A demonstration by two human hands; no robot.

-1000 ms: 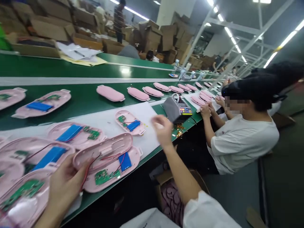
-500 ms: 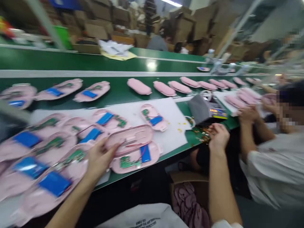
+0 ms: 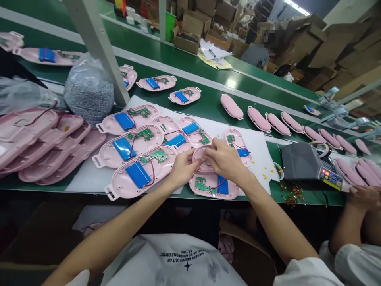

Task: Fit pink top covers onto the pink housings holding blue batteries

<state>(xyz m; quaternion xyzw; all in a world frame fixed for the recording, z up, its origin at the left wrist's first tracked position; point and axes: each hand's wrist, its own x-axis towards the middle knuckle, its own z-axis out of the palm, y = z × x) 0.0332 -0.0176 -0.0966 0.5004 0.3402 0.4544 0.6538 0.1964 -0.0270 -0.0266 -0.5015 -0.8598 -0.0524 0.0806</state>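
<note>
My left hand (image 3: 185, 167) grips a pink plastic shell half (image 3: 197, 153) by its left side, thumb on the inner face. Over the same shell half, my right hand (image 3: 226, 162) has its fingertips pinched together; whatever they hold is hidden. Just below, partly covered, lies another pink shell (image 3: 195, 191) with a green circuit board (image 3: 201, 183) and a blue battery pack (image 3: 222, 186) joined by thin wires. Left of my hands, several similar open shells with blue packs and boards rest on a white foam sheet (image 3: 258, 149), among them a near one (image 3: 122, 190).
Stacked pink shell halves (image 3: 59, 159) and a clear bag of small parts (image 3: 89, 89) stand at the left. A grey dispenser (image 3: 300, 165) and scattered amber pieces (image 3: 293, 195) are to the right. Closed pink cases (image 3: 231, 106) line the green belt. A co-worker's hands (image 3: 364, 196) show far right.
My right hand has come left from the amber pieces to the pink shell half in my left hand. The view has turned left, bringing the stacked shells and the clear bag into sight.
</note>
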